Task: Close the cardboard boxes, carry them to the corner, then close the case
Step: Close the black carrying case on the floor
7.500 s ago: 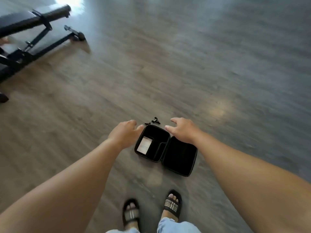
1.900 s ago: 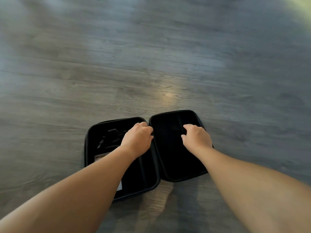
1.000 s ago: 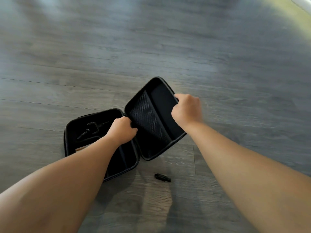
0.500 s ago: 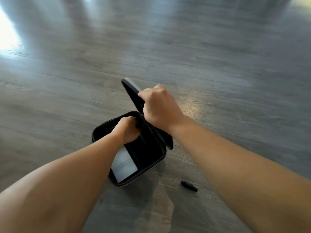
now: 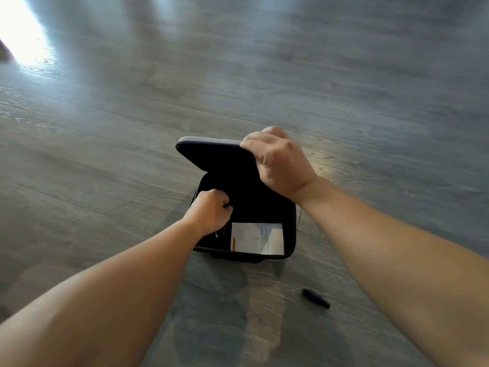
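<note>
Case sits on the floor, lid half lowered. Recommend withdrawing the left hand before pressing the lid flush. Right hand grips the lid's far corner; left fingers are curled inside the base, contents unclear. 1 small black piece lies outside.

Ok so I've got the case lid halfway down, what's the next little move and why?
Probably draw the left hand out of the case first. It sits curled inside the base beside the white paper, right under the lid that the right hand grips by its far corner. Lowering now would likely trap the fingers. A small black piece also lies outside on the floor.
</note>
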`<move>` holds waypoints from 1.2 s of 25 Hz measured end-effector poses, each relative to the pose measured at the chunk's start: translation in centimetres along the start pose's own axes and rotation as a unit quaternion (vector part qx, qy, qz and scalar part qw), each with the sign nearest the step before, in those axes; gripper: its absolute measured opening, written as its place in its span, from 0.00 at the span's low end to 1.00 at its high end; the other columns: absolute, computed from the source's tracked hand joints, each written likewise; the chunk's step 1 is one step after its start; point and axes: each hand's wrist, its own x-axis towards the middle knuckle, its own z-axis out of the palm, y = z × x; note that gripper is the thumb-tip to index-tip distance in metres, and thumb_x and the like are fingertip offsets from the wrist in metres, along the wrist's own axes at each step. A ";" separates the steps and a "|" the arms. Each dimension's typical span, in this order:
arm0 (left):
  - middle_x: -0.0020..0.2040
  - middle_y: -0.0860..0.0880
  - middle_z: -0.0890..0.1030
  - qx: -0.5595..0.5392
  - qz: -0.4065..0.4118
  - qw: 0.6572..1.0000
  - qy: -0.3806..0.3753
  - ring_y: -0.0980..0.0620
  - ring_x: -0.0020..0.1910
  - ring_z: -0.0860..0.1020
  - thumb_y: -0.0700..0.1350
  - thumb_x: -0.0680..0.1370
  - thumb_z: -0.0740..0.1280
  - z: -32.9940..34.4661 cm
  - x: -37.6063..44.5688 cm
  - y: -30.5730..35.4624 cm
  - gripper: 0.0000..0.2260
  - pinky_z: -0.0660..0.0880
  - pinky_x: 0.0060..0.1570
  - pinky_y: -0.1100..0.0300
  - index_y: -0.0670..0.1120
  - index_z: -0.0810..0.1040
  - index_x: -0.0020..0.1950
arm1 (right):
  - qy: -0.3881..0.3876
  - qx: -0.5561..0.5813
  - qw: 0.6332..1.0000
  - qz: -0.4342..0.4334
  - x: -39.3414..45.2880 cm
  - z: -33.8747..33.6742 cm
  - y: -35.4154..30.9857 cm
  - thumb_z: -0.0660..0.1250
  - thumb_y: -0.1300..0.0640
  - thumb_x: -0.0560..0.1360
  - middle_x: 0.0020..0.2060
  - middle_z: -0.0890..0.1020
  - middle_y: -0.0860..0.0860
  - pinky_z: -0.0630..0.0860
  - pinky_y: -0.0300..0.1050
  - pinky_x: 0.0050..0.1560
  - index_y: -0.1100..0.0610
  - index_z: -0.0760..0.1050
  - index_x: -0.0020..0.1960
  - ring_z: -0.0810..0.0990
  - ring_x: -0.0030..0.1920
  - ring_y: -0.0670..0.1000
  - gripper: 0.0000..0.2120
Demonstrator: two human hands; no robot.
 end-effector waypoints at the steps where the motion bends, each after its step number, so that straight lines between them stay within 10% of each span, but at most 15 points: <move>1: 0.29 0.49 0.74 -0.016 -0.009 1.000 0.016 0.49 0.30 0.74 0.47 0.77 0.65 0.1 0.5 0.6 0.15 0.72 0.30 0.56 0.44 0.69 0.32 | 0.002 0.002 1.000 -0.003 -0.5 0.2 0.0 0.68 0.74 0.70 0.50 0.85 0.53 0.77 0.44 0.50 0.61 0.83 0.54 0.79 0.49 0.58 0.16; 13: 0.45 0.52 0.78 -0.014 0.015 0.998 -0.054 0.44 0.51 0.78 0.53 0.78 0.68 2.2 -1.5 -3.1 0.12 0.76 0.53 0.52 0.51 0.79 0.59 | -0.121 -0.004 0.969 0.214 -9.9 2.9 1.8 0.77 0.62 0.67 0.58 0.80 0.57 0.74 0.55 0.63 0.60 0.76 0.59 0.76 0.60 0.61 0.22; 18: 0.46 0.51 0.82 -0.059 -0.006 0.997 -0.042 0.47 0.49 0.79 0.53 0.78 0.68 3.6 -1.4 -0.9 0.06 0.77 0.53 0.53 0.52 0.79 0.49 | -0.103 -0.050 0.928 0.355 -15.5 2.7 2.6 0.76 0.53 0.72 0.51 0.75 0.55 0.73 0.50 0.43 0.57 0.70 0.52 0.76 0.48 0.58 0.17; 23: 0.44 0.57 0.81 -0.059 0.043 0.995 -0.065 0.52 0.46 0.79 0.51 0.79 0.67 5.1 -1.6 1.5 0.04 0.74 0.47 0.59 0.55 0.80 0.51 | -0.509 -0.073 0.813 0.272 -20.6 0.8 2.1 0.64 0.45 0.78 0.48 0.82 0.52 0.79 0.50 0.46 0.53 0.78 0.49 0.81 0.48 0.57 0.12; 30: 0.45 0.50 0.83 -0.007 0.090 0.994 -0.057 0.46 0.46 0.80 0.50 0.82 0.62 5.9 -1.1 3.1 0.08 0.73 0.44 0.58 0.50 0.80 0.52 | -0.522 -0.052 0.836 0.163 -23.8 -0.6 -0.3 0.55 0.29 0.76 0.55 0.79 0.50 0.75 0.47 0.49 0.50 0.78 0.61 0.80 0.54 0.56 0.29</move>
